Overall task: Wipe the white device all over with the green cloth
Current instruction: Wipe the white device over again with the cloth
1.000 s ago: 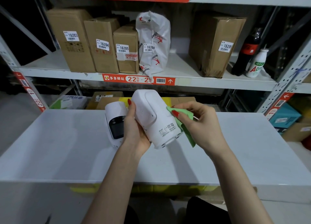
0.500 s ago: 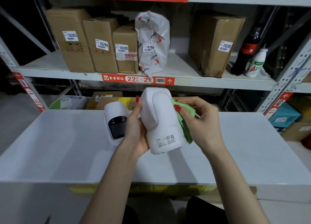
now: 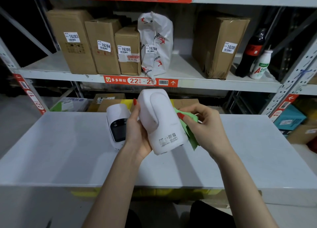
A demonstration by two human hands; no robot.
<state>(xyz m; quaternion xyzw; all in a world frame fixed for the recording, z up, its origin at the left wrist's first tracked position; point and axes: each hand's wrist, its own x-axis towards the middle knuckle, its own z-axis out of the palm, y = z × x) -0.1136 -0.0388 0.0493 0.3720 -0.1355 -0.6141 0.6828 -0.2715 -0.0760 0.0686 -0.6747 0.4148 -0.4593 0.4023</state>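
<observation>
I hold a white device (image 3: 161, 118) above the white table (image 3: 68, 150), its back with a small printed label turned toward me. My left hand (image 3: 137, 133) grips its left side, the thumb lying up along the edge. My right hand (image 3: 204, 126) holds a green cloth (image 3: 188, 126) pressed against the device's right side. Part of the cloth hangs down below my fingers. The device's front is hidden from me.
A second white device (image 3: 118, 125) with a dark screen stands on the table just left of my left hand. Behind, a shelf (image 3: 188, 83) carries several labelled cardboard boxes (image 3: 73, 41), a white bag (image 3: 156, 44) and two bottles (image 3: 253, 53). More boxes (image 3: 289, 118) sit at the right.
I have turned the device more upright, with its lower end swung toward me. My right hand with the cloth has slid along its right side.
</observation>
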